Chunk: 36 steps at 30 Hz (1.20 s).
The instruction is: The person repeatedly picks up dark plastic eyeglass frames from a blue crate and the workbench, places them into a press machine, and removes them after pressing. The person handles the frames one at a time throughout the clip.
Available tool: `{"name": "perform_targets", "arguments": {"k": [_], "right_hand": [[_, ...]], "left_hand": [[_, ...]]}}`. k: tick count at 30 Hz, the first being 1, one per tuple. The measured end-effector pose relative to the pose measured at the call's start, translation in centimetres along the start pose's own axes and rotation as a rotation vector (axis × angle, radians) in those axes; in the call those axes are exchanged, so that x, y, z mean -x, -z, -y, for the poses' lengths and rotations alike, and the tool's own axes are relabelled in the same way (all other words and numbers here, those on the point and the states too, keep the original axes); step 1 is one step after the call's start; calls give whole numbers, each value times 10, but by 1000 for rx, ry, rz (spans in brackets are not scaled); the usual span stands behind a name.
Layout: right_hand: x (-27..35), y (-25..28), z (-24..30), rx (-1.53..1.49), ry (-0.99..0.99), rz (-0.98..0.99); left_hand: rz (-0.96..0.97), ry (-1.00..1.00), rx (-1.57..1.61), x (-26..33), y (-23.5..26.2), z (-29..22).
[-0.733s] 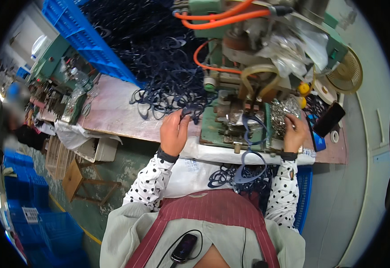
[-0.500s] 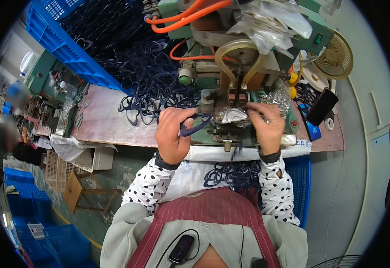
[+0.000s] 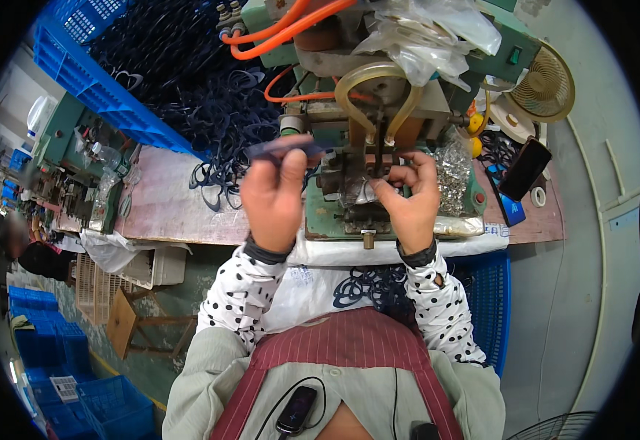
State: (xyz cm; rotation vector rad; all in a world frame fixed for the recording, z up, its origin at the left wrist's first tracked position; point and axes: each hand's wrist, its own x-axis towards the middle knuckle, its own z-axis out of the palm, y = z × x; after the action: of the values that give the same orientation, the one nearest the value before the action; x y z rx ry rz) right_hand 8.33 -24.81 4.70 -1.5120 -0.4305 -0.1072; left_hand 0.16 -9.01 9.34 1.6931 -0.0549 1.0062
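My left hand point(image 3: 274, 192) is raised beside the machine, closed on a dark blue looped strap point(image 3: 267, 149) that is smeared by motion. On the right, my right hand point(image 3: 412, 198) reaches into the working area of the green press machine point(image 3: 321, 223), thumb and fingertips drawn together just below the copper-coloured block point(image 3: 379, 160). Whatever its fingertips pinch is too small or hidden to make out. Clear plastic film point(image 3: 355, 192) lies at the machine's bed beside that thumb. Next to my right hand is a plastic bag of small shiny metal pieces point(image 3: 453, 180).
A blue crate point(image 3: 115, 103) and a heap of dark blue looped straps point(image 3: 221, 110) fill the back left. More loops point(image 3: 379, 287) lie on my lap. Orange hoses point(image 3: 291, 31) cross above the machine. A phone point(image 3: 527, 170) and a fan point(image 3: 542, 82) are at the right.
My left hand has lifted away from the machine's bed with the strap, up and slightly left. My right hand has shifted left, its fingertips now at the block. The view has shifted a little.
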Motion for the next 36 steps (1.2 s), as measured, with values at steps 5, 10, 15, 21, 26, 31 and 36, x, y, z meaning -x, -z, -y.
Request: {"name": "perform_targets", "arguments": {"k": [5, 10, 15, 21, 26, 31, 36], "right_hand": [[4, -1, -4, -15, 9, -25], [-14, 47, -16, 279, 134, -99], [-28, 131, -79, 638, 28, -303], [-8, 148, -66, 941, -45, -10], [-7, 127, -91, 1195, 14, -7], [-21, 136, -111, 712, -33, -104], [-15, 137, -108, 715, 16, -160]], "left_hand": [[447, -649, -323, 34, -3, -1], [600, -687, -182, 57, -30, 19], [665, -668, -153, 55, -31, 33], [635, -656, -149, 58, -32, 34], [635, -637, -135, 60, -33, 36], [554, -663, -254, 68, -29, 31], [55, -543, -456, 64, 12, 75]]}}
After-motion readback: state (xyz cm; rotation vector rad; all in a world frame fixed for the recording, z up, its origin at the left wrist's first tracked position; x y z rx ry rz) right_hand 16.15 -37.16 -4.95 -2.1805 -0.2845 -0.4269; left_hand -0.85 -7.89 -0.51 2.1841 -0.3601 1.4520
